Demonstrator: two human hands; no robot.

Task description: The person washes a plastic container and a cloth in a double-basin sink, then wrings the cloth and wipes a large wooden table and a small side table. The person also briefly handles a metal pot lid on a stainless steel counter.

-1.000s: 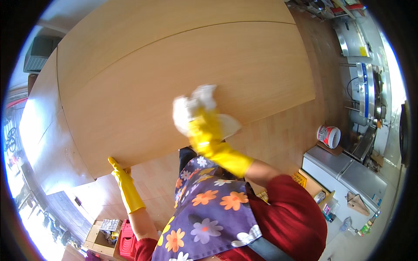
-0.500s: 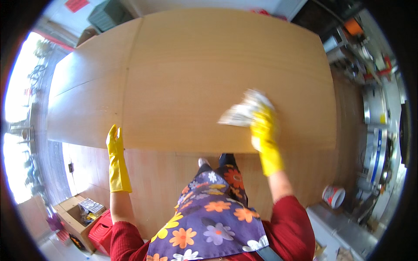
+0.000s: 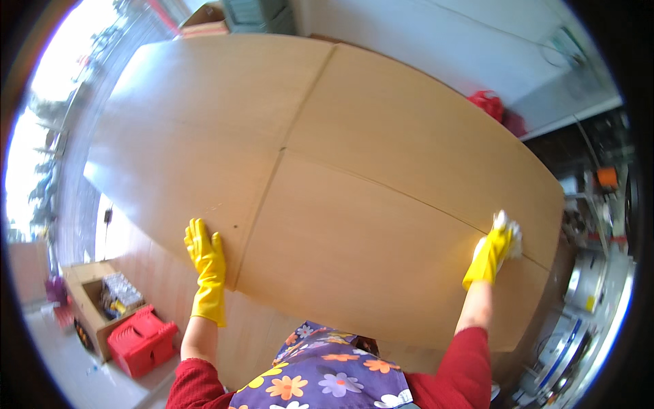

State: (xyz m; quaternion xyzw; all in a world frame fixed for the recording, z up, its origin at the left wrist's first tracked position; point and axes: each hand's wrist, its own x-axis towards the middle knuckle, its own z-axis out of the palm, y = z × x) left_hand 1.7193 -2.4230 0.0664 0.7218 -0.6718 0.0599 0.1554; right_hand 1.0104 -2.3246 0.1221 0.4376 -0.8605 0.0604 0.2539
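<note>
Spanning the room, wooden table (image 3: 354, 204), left hand (image 3: 204, 252) flat, right hand (image 3: 494, 249) clutching cloth (image 3: 507, 228)

White cloth (image 3: 507, 228) on a pale wooden table (image 3: 381, 177) — pressed flat under a yellow-gloved right hand (image 3: 492, 253).

Crumpled, mostly covered by the glove, only a small white bunch showing past the fingertips and along one side; sits far out toward the right end of the tabletop, close to its near edge. Broad, light-brown top with rounded ends, split by thin seams into four panels, surface smooth with a faint sheen. Left hand (image 3: 206, 255) — also in a yellow rubber glove — laid flat, fingers spread, on the near edge of the table, just left of the lengthwise seam, well apart from the cloth.
</note>
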